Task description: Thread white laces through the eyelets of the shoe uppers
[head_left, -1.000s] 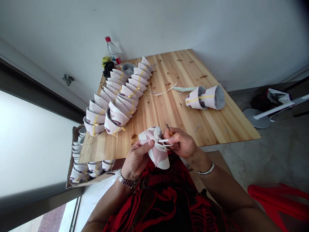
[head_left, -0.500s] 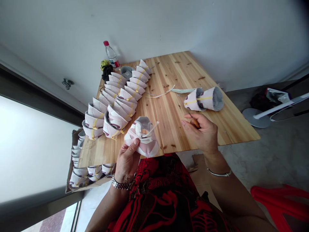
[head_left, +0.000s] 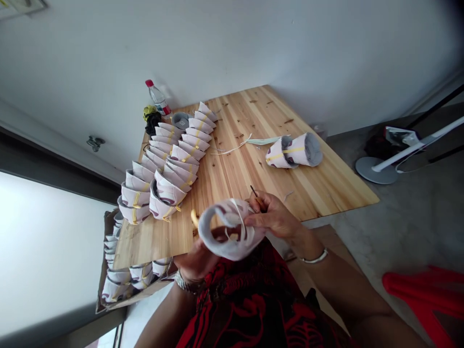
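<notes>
A pale pink and white shoe upper (head_left: 232,249), blurred by motion, is between my hands at the table's front edge, its grey-lined opening facing left. My left hand (head_left: 199,261) holds it from below at the heel side; some of its fingers are hidden under the upper. At the toe end, my right hand (head_left: 281,217) is closed, its thumb pressed on the upper by the white lace. Also in that hand is a small awl-like tool (head_left: 260,203) with a wooden handle and thin dark shaft pointing up; its exact tip is too small to tell.
Two nested rows of shoe uppers (head_left: 174,169) fill the table's left side. Two more uppers (head_left: 304,149) lie at right beside white lace scraps (head_left: 235,147). A bottle (head_left: 158,100) stands at the back. Below left is a carton (head_left: 103,270) of uppers; a red stool (head_left: 416,290) is at right.
The upper has turned from toe towards me to opening facing left. My right hand has come left and down with the tool and now touches the upper. The view has shifted slightly.
</notes>
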The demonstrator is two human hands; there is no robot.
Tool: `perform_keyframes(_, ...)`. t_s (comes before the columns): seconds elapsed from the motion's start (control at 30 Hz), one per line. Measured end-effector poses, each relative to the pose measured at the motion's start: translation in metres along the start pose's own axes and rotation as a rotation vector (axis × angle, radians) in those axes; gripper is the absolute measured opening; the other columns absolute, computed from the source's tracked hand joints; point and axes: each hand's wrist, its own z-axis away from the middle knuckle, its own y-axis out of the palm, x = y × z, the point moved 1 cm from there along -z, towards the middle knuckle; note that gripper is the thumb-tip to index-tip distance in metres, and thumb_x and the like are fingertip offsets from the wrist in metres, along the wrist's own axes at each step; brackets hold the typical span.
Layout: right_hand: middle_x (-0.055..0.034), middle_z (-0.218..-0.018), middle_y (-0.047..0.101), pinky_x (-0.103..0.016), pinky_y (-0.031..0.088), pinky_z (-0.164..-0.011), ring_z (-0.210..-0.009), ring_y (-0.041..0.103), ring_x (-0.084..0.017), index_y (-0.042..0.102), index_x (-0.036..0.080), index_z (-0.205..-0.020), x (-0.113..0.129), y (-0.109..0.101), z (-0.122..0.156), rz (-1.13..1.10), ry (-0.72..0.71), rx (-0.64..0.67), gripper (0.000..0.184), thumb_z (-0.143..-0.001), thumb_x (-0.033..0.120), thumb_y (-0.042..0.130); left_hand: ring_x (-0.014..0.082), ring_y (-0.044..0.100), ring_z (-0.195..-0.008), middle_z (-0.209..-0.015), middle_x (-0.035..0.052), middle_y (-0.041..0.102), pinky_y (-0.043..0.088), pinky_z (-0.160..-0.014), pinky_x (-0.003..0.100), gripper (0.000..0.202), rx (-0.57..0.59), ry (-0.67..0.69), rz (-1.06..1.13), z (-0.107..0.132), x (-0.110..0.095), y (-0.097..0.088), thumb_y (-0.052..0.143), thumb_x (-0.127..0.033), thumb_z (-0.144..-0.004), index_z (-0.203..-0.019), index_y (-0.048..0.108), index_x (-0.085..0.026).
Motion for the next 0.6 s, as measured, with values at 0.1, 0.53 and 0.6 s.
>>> perform_keyframes(0.1, 0.0099, -0.06, 0.041, -0.021, 0.026, -0.046, -0.052, 0.031, -0.006, 0.049, 0.021, -0.068, 0.019, -0.013, -0.001, 0.296, -0.04, 0.233, 0.044, -0.067, 0.039, 0.089, 0.0406, 0.07, -0.101, -0.086, 0.0149, 0.077, 0.056, -0.079, 0.043, 0.098, 0.179, -0.122, 0.102, -0.011, -0.013, -0.004, 0.049, -0.102, -0.055, -0.087, 0.077, -0.014)
perform_keyframes(0.53, -0.0037, -0.098, 0.064, -0.026, 0.055, -0.073, -0.085, 0.065, -0.014, 0.073, 0.024, -0.112, 0.03, 0.005, 0.028, 1.163, -0.78, -0.046, 0.019, -0.099, 0.031, 0.062, 0.0177, 0.072, -0.08, -0.091, 0.0058, 0.08, 0.056, -0.079, 0.028, 0.035, 0.031, -0.072, 0.074, -0.02, -0.014, 0.021, 0.091, -0.035, -0.067, -0.096, 0.08, -0.018)
perform_keyframes(0.6, -0.0034, -0.095, 0.063, -0.026, 0.056, -0.074, -0.086, 0.065, -0.014, 0.072, 0.024, -0.114, 0.024, 0.009, 0.028, 1.074, -0.774, -0.017, 0.019, -0.099, 0.028, 0.062, 0.0173, 0.072, -0.081, -0.091, 0.0049, 0.08, 0.056, -0.081, 0.028, 0.036, 0.002, -0.008, 0.09, -0.017, -0.013, 0.022, 0.093, -0.034, -0.065, -0.095, 0.081, -0.019)
